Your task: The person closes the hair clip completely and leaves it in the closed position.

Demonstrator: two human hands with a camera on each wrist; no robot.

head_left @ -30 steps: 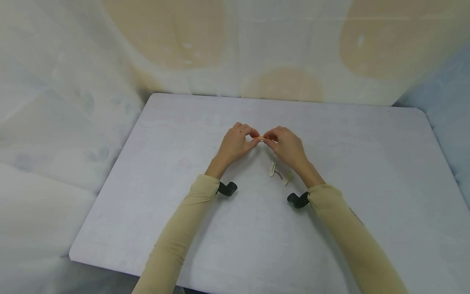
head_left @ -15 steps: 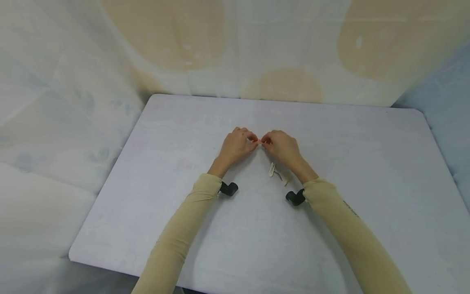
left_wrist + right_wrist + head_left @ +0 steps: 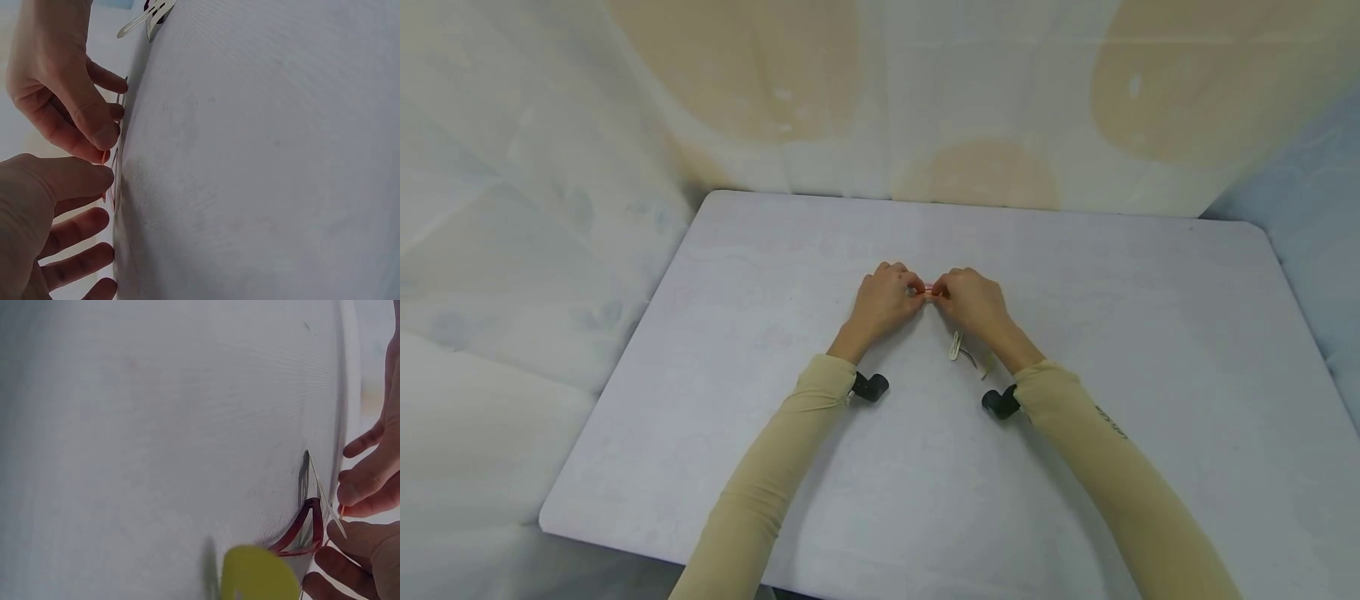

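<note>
Overhead, both hands, left hand (image 3: 882, 302) and right hand (image 3: 972, 302), pinch a thin orange hair clip (image 3: 928, 289) over the white table (image 3: 1150, 350) centre; spare pale clips (image 3: 957, 344) lie at five o'clock. Left wrist: thumbs squeeze its ends (image 3: 104, 164); it could spring loose. Right wrist: a dark red clip (image 3: 303, 532) nearby could be knocked.

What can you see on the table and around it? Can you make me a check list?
Surface: pale grey table, rounded corners.
Job's things: small thin orange clip, pinched at both ends between the hands.
Clutter: pale snap hair clips lying loose beside the right wrist.
Grippers: left hand and right hand both pinch the clip, fingertips nearly meeting.
Cables: nothing seen.
Surroundings: pale patterned cloth draped behind and beside the table.
</note>
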